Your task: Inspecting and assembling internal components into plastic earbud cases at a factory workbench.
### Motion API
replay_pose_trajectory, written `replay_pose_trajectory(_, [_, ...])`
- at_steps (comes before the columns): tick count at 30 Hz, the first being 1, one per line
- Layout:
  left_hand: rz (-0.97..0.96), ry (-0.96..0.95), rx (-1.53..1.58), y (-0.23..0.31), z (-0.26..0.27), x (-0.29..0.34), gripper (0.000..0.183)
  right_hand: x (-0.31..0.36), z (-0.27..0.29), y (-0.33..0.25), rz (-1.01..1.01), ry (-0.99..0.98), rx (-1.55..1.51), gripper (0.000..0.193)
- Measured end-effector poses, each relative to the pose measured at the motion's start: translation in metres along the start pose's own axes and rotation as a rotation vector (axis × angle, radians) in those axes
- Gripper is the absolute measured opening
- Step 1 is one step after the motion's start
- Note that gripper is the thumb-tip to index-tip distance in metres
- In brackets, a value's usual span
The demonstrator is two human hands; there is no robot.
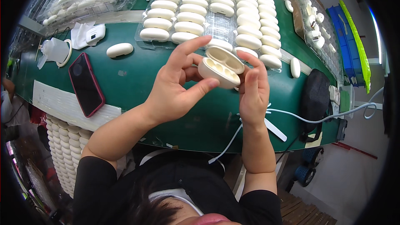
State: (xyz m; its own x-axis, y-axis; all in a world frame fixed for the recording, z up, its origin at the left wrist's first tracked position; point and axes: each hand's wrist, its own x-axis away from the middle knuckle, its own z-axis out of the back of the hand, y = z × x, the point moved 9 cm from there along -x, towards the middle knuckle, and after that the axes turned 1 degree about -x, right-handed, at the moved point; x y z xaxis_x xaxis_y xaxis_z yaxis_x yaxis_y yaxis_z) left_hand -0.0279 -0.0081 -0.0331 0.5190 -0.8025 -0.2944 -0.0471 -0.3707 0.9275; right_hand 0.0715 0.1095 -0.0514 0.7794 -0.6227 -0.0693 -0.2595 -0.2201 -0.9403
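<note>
The green counter point(137, 75) holds a clear tray point(216, 21) full of closed white cases in rows, with one more white case point(119, 50) lying alone just beside it. A dark phone with a red edge point(86, 84) lies flat near the left side, close to a white strip point(66, 106). A white cable point(316, 118) runs across the right part, by a black mesh pad point(315, 96).
</note>
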Motion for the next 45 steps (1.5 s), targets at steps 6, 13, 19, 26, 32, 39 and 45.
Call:
replay_pose_trajectory(6, [0.05,0.009,0.074,0.002,0.004,-0.002,0.048,0.01,-0.017,-0.016,0.215,-0.154,0.307,0.036])
replay_pose_trajectory(13, [-0.141,0.029,-0.257,0.026,0.007,0.0,0.024,0.018,-0.019,-0.039,0.473,-0.124,0.477,0.031])
replay_pose_trajectory(19, [-0.406,0.014,-0.477,0.046,0.003,0.005,0.03,0.025,-0.03,-0.057,0.611,-0.129,0.548,0.031])
replay_pose_trajectory(26, [-0.49,0.009,-0.318,0.035,-0.001,0.023,0.065,0.017,-0.016,-0.038,0.346,-0.122,0.163,0.118])
replay_pose_trajectory(32, [-0.392,-0.109,-0.286,0.036,-0.009,0.017,0.076,0.015,-0.028,-0.035,0.446,-0.451,0.363,0.099])
replay_pose_trajectory(39, [0.096,0.013,-0.032,0.0,0.002,0.0,0.048,0.009,-0.023,-0.023,0.267,-0.219,0.491,0.069])
replay_pose_trajectory(45, [0.186,0.051,0.068,-0.01,0.005,0.003,0.036,0.007,-0.024,-0.017,0.277,-0.195,0.581,0.059])
